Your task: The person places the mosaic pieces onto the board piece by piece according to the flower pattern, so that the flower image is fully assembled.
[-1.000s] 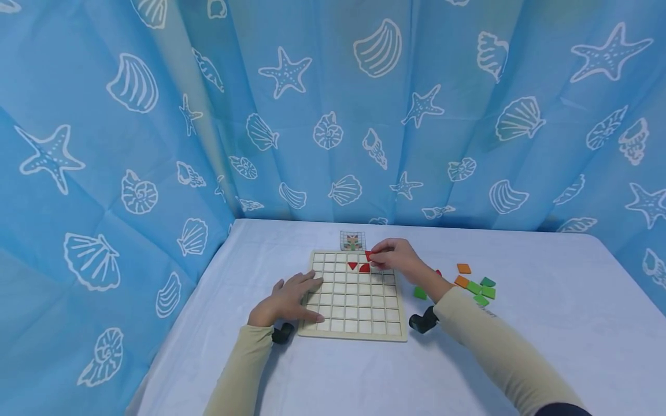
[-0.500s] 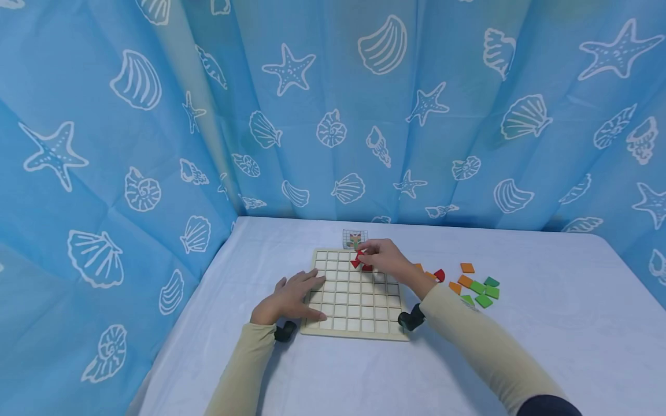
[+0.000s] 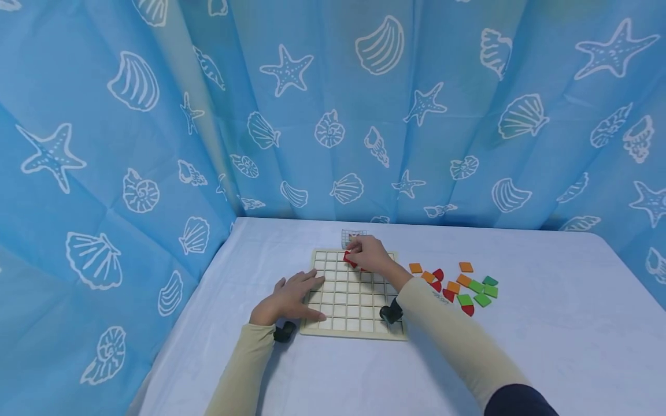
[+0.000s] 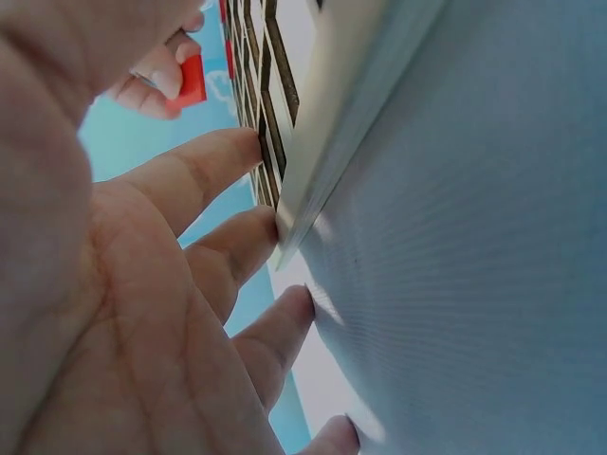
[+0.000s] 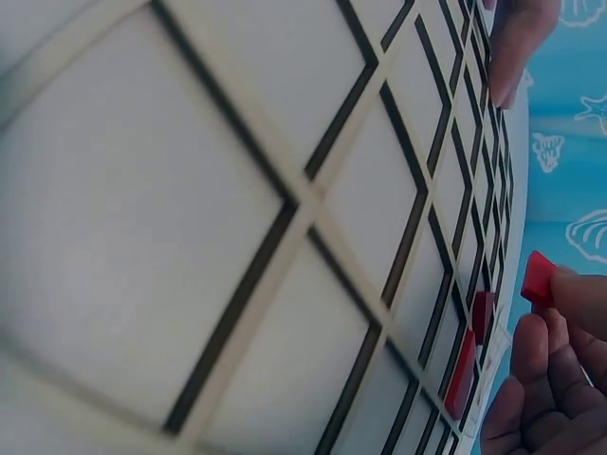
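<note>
A cream grid board (image 3: 354, 334) of square cells lies on the white table. My left hand (image 3: 293, 299) rests with spread fingers on its left edge; in the left wrist view, fingertips (image 4: 248, 147) touch the frame. Over the far rows my right hand (image 3: 370, 254) pinches a small red tile (image 3: 347, 256) between thumb and fingers. The right wrist view shows this red tile (image 5: 538, 278) held above the board. Two red tiles sit in cells there, one red tile (image 5: 461, 379) nearer and another red tile (image 5: 483, 318) beyond it; the right hand mostly hides them in the head view.
A small pattern card (image 3: 347, 236) lies behind the board's far edge. Right of the board are scattered loose tiles: several orange tiles (image 3: 466, 267), green tiles (image 3: 483, 300) and red tiles (image 3: 467, 310). A blue shell-print curtain (image 3: 333, 115) hangs behind the table.
My right hand has moved left across the board's far rows with the red tile. More loose tiles show to the right as the forearm shifts. The left hand stays in place.
</note>
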### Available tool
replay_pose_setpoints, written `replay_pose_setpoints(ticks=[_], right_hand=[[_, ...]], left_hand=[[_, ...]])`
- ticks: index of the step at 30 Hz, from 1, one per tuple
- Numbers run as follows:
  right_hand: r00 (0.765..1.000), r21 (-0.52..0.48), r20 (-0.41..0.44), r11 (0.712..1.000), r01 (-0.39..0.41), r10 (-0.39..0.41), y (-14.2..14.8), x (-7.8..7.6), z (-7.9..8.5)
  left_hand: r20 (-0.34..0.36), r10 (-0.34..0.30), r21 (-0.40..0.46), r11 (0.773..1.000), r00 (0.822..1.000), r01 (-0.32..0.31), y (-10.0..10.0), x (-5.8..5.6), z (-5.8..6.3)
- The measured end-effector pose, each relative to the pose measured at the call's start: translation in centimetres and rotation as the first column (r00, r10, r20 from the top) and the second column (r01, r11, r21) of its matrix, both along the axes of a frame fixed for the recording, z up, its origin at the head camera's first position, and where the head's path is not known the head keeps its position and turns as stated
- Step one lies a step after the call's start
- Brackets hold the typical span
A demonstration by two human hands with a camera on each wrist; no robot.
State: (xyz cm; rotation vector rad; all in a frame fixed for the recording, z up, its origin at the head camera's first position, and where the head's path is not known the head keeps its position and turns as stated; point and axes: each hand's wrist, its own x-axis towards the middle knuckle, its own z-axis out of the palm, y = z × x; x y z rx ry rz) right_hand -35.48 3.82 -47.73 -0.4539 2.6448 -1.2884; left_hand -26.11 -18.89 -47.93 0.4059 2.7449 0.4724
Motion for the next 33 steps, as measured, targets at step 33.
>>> replay_pose_setpoints(ticks=[33], right_hand=[[0.998, 0.167, -0.031, 0.985, -0.045, 0.05, -2.0, -0.1, -0.8]], left_hand=[[0.0, 0.0, 0.008, 1.0, 1.0, 0.0, 0.0, 0.1, 0.0]])
